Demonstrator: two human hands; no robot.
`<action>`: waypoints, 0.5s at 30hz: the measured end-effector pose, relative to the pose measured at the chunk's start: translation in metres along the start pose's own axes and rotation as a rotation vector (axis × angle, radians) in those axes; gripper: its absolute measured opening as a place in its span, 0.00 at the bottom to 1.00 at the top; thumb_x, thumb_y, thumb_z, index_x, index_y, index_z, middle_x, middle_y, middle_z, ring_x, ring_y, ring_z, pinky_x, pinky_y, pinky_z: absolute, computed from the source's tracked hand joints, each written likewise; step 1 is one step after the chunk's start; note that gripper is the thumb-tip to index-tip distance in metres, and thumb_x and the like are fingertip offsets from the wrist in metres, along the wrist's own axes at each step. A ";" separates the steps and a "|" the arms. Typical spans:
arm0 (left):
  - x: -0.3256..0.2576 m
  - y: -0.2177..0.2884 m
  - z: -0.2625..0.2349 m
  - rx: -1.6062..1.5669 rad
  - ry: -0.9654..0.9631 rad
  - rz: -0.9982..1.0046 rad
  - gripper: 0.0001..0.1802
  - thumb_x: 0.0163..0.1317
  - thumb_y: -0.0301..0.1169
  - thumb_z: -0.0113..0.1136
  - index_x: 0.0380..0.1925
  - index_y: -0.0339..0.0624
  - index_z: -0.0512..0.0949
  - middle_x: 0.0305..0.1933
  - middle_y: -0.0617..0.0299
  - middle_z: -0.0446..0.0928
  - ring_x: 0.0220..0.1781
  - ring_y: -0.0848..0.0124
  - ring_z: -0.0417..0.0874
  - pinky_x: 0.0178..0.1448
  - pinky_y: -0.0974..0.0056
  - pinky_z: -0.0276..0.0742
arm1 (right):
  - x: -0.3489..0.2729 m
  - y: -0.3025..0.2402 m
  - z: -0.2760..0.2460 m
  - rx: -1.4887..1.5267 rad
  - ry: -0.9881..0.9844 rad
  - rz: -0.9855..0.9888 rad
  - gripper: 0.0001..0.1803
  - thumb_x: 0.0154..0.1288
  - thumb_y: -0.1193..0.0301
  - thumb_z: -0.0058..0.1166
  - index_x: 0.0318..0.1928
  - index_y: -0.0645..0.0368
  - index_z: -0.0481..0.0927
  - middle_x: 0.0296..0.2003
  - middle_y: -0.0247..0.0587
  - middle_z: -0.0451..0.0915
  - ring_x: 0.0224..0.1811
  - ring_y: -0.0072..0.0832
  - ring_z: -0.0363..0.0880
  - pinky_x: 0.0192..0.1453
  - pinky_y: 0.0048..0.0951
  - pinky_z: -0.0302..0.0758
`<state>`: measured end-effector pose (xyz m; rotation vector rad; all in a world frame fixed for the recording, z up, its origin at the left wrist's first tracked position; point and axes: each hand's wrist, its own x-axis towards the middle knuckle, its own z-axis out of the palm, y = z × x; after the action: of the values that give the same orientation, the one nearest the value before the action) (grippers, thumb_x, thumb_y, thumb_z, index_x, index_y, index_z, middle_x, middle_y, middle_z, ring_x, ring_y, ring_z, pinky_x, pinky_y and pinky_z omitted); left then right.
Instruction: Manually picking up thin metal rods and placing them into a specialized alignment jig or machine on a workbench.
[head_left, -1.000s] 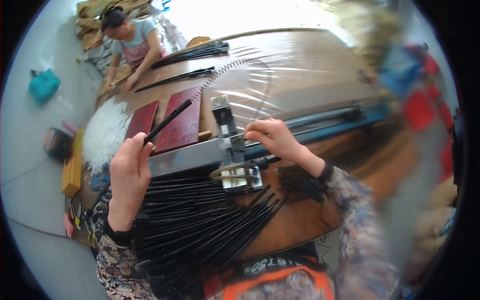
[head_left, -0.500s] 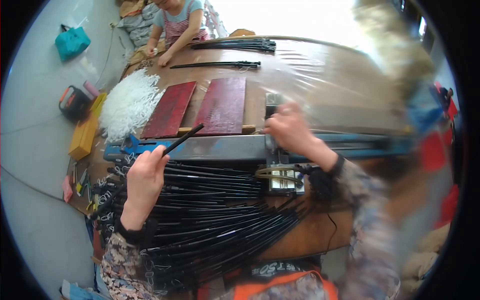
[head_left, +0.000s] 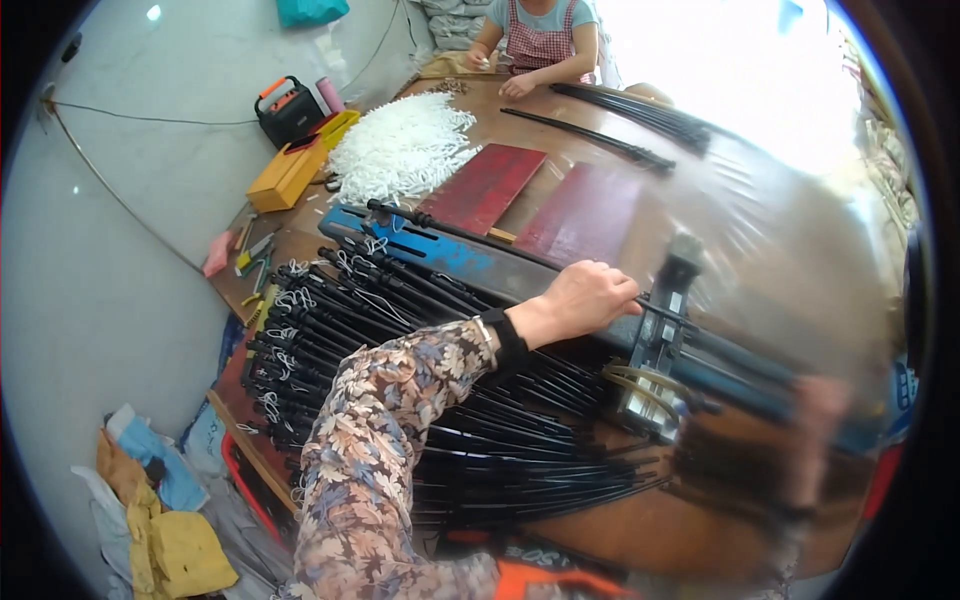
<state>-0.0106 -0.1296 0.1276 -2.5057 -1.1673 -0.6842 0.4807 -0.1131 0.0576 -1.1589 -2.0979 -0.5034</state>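
- The left hand (head_left: pixel 590 297) is resting on the long blue metal rail (head_left: pixel 450 255) that is lying across the surface (head_left: pixel 760 200); its fingers are curled together over a thin black rod (head_left: pixel 700 325) that is lying along the rail.
- The floral sleeve (head_left: pixel 390 440) of this arm is crossing over the big pile of black rods (head_left: pixel 420 370), which is spreading like a fan on the near side of the rail.
- Small white string loops (head_left: pixel 290 300) are hanging on the left ends of many rods in the pile.
- The right hand (head_left: pixel 815 420) is showing only as a blur near the right end of the rail, so I cannot tell if it is spread or closed, or if it is holding something.
- A small upright metal fixture (head_left: pixel 665 330) is sitting on the rail, just right of the left hand.
- Two dark red boards (head_left: pixel 540 195) are lying side by side behind the rail.
- A heap of white cords (head_left: pixel 400 150) is lying behind the rail, to the left of the red boards.
- A yellow box (head_left: pixel 288 172) and a black and orange device (head_left: pixel 288 108) are standing left of the white heap.
- Far behind the rail, another person (head_left: pixel 535 40) in a checked apron is sitting at the surface with both hands on it, near more bundles of black rods (head_left: pixel 640 115).
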 end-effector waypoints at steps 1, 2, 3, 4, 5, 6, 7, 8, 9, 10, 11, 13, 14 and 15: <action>-0.005 -0.001 -0.003 -0.028 -0.003 -0.032 0.13 0.66 0.41 0.64 0.27 0.48 0.79 0.26 0.59 0.79 0.31 0.59 0.84 0.36 0.55 0.81 | 0.000 -0.005 -0.001 0.036 -0.018 0.007 0.02 0.61 0.77 0.59 0.32 0.59 0.79 0.27 0.46 0.76 0.35 0.46 0.76 0.44 0.46 0.71; -0.006 -0.002 -0.005 -0.022 -0.009 -0.032 0.13 0.66 0.41 0.64 0.27 0.48 0.79 0.26 0.59 0.79 0.31 0.59 0.84 0.36 0.55 0.81 | 0.001 -0.009 0.000 0.043 -0.015 0.009 0.02 0.61 0.77 0.59 0.32 0.59 0.79 0.27 0.46 0.76 0.35 0.46 0.76 0.44 0.46 0.71; -0.005 -0.003 -0.005 -0.048 -0.012 -0.059 0.14 0.66 0.41 0.64 0.25 0.47 0.79 0.26 0.58 0.79 0.32 0.58 0.84 0.37 0.54 0.81 | 0.001 -0.015 0.001 0.048 0.000 0.074 0.02 0.62 0.76 0.58 0.32 0.60 0.79 0.27 0.47 0.75 0.35 0.46 0.75 0.42 0.47 0.70; -0.003 -0.002 -0.005 -0.069 -0.009 -0.091 0.15 0.66 0.41 0.63 0.24 0.46 0.79 0.26 0.57 0.79 0.32 0.56 0.84 0.37 0.54 0.81 | 0.003 -0.017 0.003 0.055 0.019 0.131 0.03 0.64 0.76 0.57 0.32 0.60 0.79 0.27 0.47 0.74 0.34 0.46 0.75 0.41 0.47 0.70; -0.003 -0.001 0.005 -0.062 -0.009 -0.093 0.15 0.66 0.41 0.63 0.24 0.46 0.79 0.26 0.57 0.79 0.32 0.56 0.84 0.37 0.54 0.81 | 0.001 -0.016 0.007 0.060 0.023 0.128 0.03 0.64 0.76 0.57 0.32 0.60 0.79 0.27 0.47 0.74 0.34 0.46 0.75 0.41 0.47 0.70; -0.003 0.001 0.017 -0.105 -0.008 -0.116 0.15 0.66 0.41 0.63 0.24 0.45 0.79 0.26 0.57 0.78 0.32 0.56 0.84 0.37 0.53 0.81 | -0.001 -0.012 0.013 0.084 0.018 0.125 0.04 0.64 0.75 0.57 0.32 0.61 0.79 0.26 0.47 0.74 0.34 0.46 0.75 0.41 0.47 0.70; -0.001 0.003 0.022 -0.151 -0.005 -0.137 0.15 0.66 0.40 0.64 0.24 0.45 0.79 0.25 0.56 0.78 0.32 0.55 0.84 0.37 0.53 0.80 | -0.002 -0.011 0.016 0.104 0.013 0.124 0.05 0.65 0.74 0.58 0.32 0.61 0.78 0.26 0.47 0.73 0.34 0.46 0.75 0.40 0.46 0.70; -0.003 0.002 0.025 -0.147 -0.002 -0.135 0.15 0.66 0.40 0.64 0.24 0.45 0.79 0.25 0.56 0.78 0.32 0.55 0.84 0.37 0.53 0.80 | -0.002 -0.011 0.017 0.104 0.018 0.122 0.05 0.65 0.74 0.58 0.32 0.61 0.78 0.26 0.47 0.73 0.34 0.46 0.75 0.40 0.46 0.70; -0.005 0.001 0.027 -0.157 0.005 -0.138 0.15 0.66 0.41 0.64 0.24 0.45 0.79 0.25 0.56 0.78 0.33 0.54 0.84 0.37 0.52 0.80 | -0.003 -0.013 0.018 0.074 0.021 0.113 0.05 0.65 0.74 0.58 0.32 0.61 0.78 0.26 0.47 0.72 0.33 0.46 0.74 0.40 0.47 0.69; -0.004 0.002 0.026 -0.173 0.011 -0.138 0.16 0.66 0.41 0.64 0.23 0.44 0.79 0.25 0.55 0.78 0.33 0.54 0.84 0.37 0.52 0.80 | -0.004 -0.013 0.016 0.041 0.019 0.107 0.05 0.65 0.74 0.58 0.31 0.61 0.78 0.25 0.48 0.72 0.33 0.47 0.74 0.40 0.47 0.69; -0.006 0.000 0.023 -0.175 0.008 -0.131 0.15 0.66 0.40 0.65 0.23 0.44 0.79 0.25 0.55 0.78 0.33 0.54 0.84 0.37 0.52 0.80 | -0.006 -0.012 0.014 0.037 0.019 0.109 0.05 0.65 0.74 0.58 0.31 0.61 0.78 0.25 0.48 0.72 0.33 0.47 0.74 0.40 0.47 0.69; -0.006 -0.001 0.019 -0.181 0.027 -0.102 0.15 0.66 0.40 0.65 0.23 0.44 0.79 0.25 0.55 0.78 0.33 0.54 0.84 0.37 0.52 0.80 | -0.012 -0.004 0.008 0.032 -0.101 0.163 0.04 0.66 0.74 0.58 0.35 0.61 0.81 0.30 0.48 0.78 0.39 0.47 0.79 0.48 0.47 0.73; -0.002 0.001 0.022 -0.200 0.048 -0.067 0.15 0.66 0.40 0.65 0.23 0.44 0.78 0.25 0.55 0.78 0.33 0.54 0.84 0.37 0.52 0.80 | -0.020 0.003 0.003 0.002 -0.107 0.179 0.04 0.66 0.74 0.58 0.35 0.61 0.81 0.30 0.48 0.78 0.39 0.47 0.79 0.48 0.47 0.73; 0.001 0.001 0.024 -0.182 0.041 -0.046 0.15 0.66 0.39 0.64 0.23 0.43 0.78 0.25 0.55 0.79 0.33 0.54 0.84 0.36 0.52 0.80 | -0.028 0.011 0.003 -0.067 -0.101 0.144 0.04 0.66 0.73 0.59 0.37 0.61 0.83 0.34 0.48 0.82 0.45 0.46 0.80 0.54 0.47 0.74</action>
<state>-0.0024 -0.1183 0.1078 -2.6044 -1.2009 -0.8868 0.4997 -0.1219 0.0350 -1.3891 -2.0766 -0.4594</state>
